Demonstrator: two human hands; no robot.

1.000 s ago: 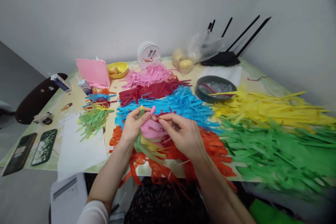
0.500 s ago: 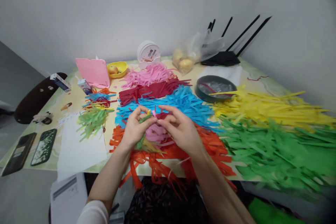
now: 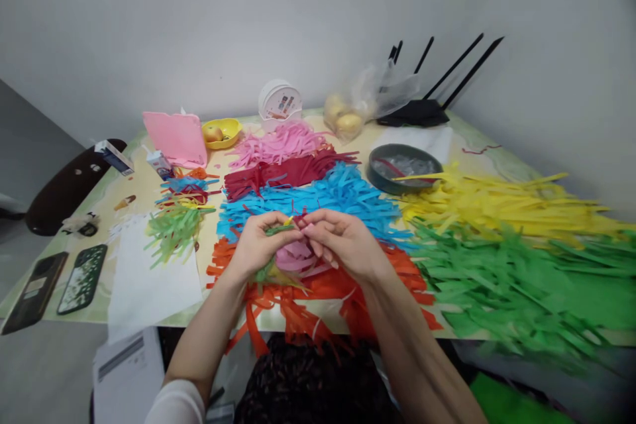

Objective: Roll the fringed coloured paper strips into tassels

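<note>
My left hand (image 3: 263,242) pinches a bundle of fringed strips (image 3: 294,258) in green, yellow and pink, which looks like tissue paper or thin cloth. My right hand (image 3: 345,242) is closed with its fingertips against the same bundle, close to the left thumb. A bit of dark red strip shows between the two hands. The pinched ends are partly covered by the fingers. Beneath my hands lie orange fringe (image 3: 318,291) and blue fringe (image 3: 358,195), with dark red fringe (image 3: 293,169) and pink fringe (image 3: 283,142) farther back.
Yellow fringe (image 3: 497,202) and green fringe (image 3: 521,285) spread over the right side. A dark round tin (image 3: 380,179) holds clear plastic. Behind stand a router (image 3: 417,112) and bagged fruit (image 3: 348,122). Left are a multicoloured fringe pile (image 3: 176,228), white paper (image 3: 149,285) and a phone case (image 3: 83,278).
The right fingers, more spread before, have closed in at the bundle. Dark red strip now shows at the fingertips, where a pink end stuck up. The view has shifted slightly.
</note>
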